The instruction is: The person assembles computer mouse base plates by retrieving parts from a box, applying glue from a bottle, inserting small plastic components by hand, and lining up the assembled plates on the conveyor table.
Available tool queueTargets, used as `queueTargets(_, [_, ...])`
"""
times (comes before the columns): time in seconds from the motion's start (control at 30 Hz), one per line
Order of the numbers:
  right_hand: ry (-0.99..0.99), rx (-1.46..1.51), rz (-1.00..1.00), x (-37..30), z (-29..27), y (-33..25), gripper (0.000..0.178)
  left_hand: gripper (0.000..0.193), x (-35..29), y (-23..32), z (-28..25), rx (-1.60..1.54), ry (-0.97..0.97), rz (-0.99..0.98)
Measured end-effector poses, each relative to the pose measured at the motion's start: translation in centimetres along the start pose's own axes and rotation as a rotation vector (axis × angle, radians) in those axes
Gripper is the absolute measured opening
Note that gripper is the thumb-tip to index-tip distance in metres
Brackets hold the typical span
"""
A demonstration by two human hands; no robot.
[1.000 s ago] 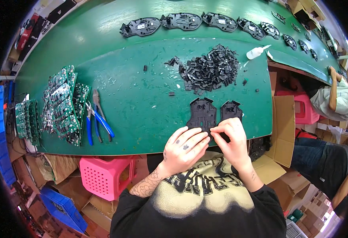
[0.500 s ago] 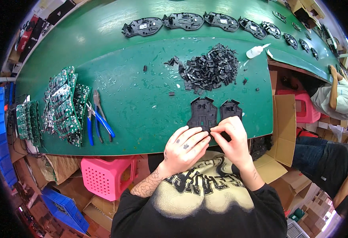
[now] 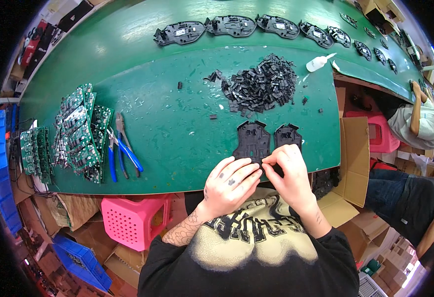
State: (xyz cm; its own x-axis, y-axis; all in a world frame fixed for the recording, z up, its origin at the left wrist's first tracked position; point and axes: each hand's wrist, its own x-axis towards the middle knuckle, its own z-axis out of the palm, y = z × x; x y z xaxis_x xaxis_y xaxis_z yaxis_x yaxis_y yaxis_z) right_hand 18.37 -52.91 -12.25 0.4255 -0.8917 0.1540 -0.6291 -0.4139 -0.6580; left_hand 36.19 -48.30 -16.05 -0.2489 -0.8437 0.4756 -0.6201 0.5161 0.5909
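A black plastic shell (image 3: pixel 252 138) lies near the front edge of the green table. My left hand (image 3: pixel 230 180) covers its near end, the fingers close together and bent over it, the thumb hidden. At the shell's near right corner, my right hand (image 3: pixel 290 171) has thumb and forefinger pinched beside the left fingertips. Whatever sits in that pinch is too small to make out. A second, similar shell (image 3: pixel 287 135) lies just right of the first, partly behind my right hand. Beyond both is a heap of small black plastic pieces (image 3: pixel 261 84), with several loose ones around it.
Stacked green circuit boards (image 3: pixel 78 133) and blue-handled pliers (image 3: pixel 127 148) lie at the left. A white dropper bottle (image 3: pixel 317 63) is at the far right. Several black housings (image 3: pixel 179 33) line the back. An open carton (image 3: pixel 354 158) stands beside the table; another person (image 3: pixel 415 123) is at right.
Both hands stay at the shell's near end, with barely any finger movement. The view has shifted very slightly; nothing on the table has visibly changed place.
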Motion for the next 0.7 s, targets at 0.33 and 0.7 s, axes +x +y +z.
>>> queueTargets(0.33, [-0.199,-0.108,-0.033,1.6,-1.0,-0.6,0.013,0.030,0.3,0.2,-0.1,0.043,-0.025,-0.001])
queueTargets(0.7, [0.609,0.280,0.215,8.3,-5.9,6.7,0.038,0.038,0.2,0.3,-0.4,0.127,-0.089,0.012])
